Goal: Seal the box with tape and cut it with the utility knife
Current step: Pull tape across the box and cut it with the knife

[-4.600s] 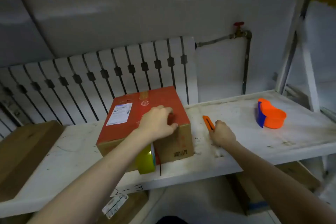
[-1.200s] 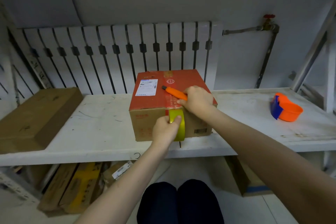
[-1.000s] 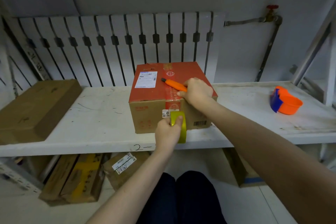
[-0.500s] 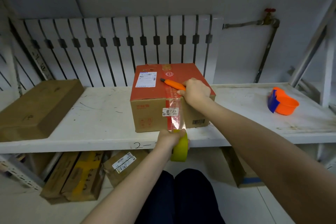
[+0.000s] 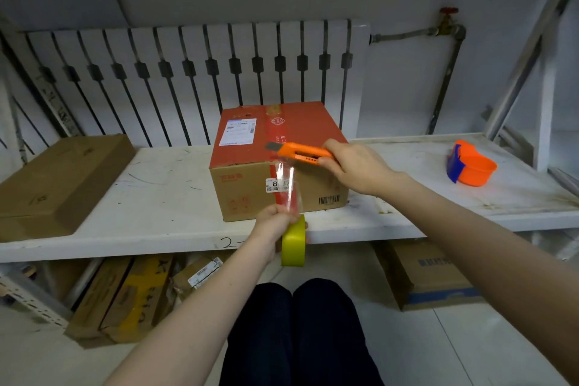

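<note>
A cardboard box (image 5: 247, 194) with a red top stands on the white shelf (image 5: 163, 197), near its front edge. My left hand (image 5: 272, 225) grips a yellow-green tape roll (image 5: 293, 241) just below the shelf edge. A clear strip of tape (image 5: 287, 185) stretches from the roll up the box's front face to its top edge. My right hand (image 5: 354, 166) holds an orange utility knife (image 5: 297, 152) above the box's front top edge. The blade is out and points left, right over the upper end of the strip.
A flat brown carton (image 5: 59, 182) lies at the shelf's left end. An orange and blue tape dispenser (image 5: 470, 163) sits at the right. More cartons (image 5: 429, 276) are stacked on the floor under the shelf. My knees (image 5: 297, 332) are below.
My left hand has pulled the tape roll down from the box's front to below the shelf edge, stretching out the strip. My right hand has lifted the knife off the box top and drawn back slightly.
</note>
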A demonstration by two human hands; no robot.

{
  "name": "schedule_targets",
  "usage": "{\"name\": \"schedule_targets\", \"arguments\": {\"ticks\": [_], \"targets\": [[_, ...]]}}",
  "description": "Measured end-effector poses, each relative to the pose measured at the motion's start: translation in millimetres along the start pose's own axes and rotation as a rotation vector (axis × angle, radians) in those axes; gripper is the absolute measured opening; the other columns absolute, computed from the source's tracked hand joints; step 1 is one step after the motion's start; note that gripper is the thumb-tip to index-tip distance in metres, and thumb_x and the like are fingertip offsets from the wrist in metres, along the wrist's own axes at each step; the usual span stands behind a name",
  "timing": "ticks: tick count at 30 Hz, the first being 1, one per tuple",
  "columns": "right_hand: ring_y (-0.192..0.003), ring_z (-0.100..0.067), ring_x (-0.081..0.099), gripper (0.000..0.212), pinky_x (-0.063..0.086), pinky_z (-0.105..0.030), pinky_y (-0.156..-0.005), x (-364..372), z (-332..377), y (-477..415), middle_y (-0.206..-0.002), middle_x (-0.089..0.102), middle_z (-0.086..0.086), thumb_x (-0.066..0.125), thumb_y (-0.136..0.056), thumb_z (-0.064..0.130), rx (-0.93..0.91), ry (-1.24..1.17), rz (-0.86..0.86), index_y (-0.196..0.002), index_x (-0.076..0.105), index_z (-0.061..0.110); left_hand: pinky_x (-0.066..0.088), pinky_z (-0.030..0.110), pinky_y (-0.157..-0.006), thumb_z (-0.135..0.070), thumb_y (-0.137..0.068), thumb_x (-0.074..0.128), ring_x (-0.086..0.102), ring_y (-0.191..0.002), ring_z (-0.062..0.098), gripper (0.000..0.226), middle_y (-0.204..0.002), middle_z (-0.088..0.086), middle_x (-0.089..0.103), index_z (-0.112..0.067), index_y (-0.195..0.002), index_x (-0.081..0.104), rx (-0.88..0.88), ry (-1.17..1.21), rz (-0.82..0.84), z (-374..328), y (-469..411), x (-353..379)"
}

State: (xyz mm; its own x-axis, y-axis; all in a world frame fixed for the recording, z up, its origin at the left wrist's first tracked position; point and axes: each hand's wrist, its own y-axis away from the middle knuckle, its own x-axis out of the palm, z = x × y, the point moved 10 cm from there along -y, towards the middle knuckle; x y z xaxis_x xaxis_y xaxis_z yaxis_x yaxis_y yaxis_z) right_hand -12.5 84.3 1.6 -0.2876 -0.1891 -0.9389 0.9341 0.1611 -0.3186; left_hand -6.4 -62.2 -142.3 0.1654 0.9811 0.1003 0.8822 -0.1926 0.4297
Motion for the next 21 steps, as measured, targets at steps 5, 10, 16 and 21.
{"name": "schedule_targets", "arguments": {"ticks": [5, 10, 16, 21], "targets": [[-0.07, -0.017, 0.051, 0.028, 0.036, -0.027, -0.055, -6.5, -2.4, 14.0, -0.09, 0.06, -0.002, 0.04, -0.097, 0.043, -0.125, 0.264, -0.059, -0.106, 0.051, 0.02, 0.055, 0.033, -0.052, -0.023, -0.096, 0.054, 0.061, -0.063, 0.03, 0.023, -0.085, 0.025, 0.066, -0.01, -0.076, 0.053, 0.029, -0.033, -0.103, -1.9, -5.3, -4.2], [-0.075, -0.021, 0.053, 0.025, 0.036, -0.03, -0.065, -7.2, -2.3, 18.1, -0.09, 0.059, -0.002, 0.039, -0.097, 0.041, -0.159, 0.429, -0.05, -0.106, 0.051, 0.022, 0.035, 0.026, -0.056, -0.02, -0.094, 0.056, 0.044, -0.062, 0.021, 0.039, -0.068, 0.008, 0.049, -0.016, -0.058, 0.041, 0.112, -0.146, -0.204, -9.0, -11.8, -12.2], [-0.083, -0.022, 0.058, 0.025, 0.039, -0.032, -0.07, 2.6, 9.3, 13.3, -0.094, 0.061, -0.003, 0.036, -0.098, 0.04, -0.175, 0.505, -0.02, -0.108, 0.052, 0.022, 0.035, 0.027, -0.058, -0.023, -0.093, 0.057, 0.043, -0.062, 0.02, 0.036, -0.068, 0.007, 0.049, -0.017, -0.06, 0.043, 0.11, -0.201, -0.202, -9.9, -15.6, -17.5], [-0.088, -0.022, 0.059, 0.021, 0.039, -0.031, -0.075, 5.8, 13.7, 12.6, -0.098, 0.064, -0.004, 0.042, -0.097, 0.035, -0.143, 0.58, 0.014, -0.109, 0.054, 0.022, 0.034, 0.027, -0.058, -0.021, -0.092, 0.058, 0.043, -0.062, 0.019, 0.036, -0.068, 0.007, 0.049, -0.016, -0.06, 0.043, 0.113, -0.22, -0.212, -10.7, -18.9, -21.0]]}}
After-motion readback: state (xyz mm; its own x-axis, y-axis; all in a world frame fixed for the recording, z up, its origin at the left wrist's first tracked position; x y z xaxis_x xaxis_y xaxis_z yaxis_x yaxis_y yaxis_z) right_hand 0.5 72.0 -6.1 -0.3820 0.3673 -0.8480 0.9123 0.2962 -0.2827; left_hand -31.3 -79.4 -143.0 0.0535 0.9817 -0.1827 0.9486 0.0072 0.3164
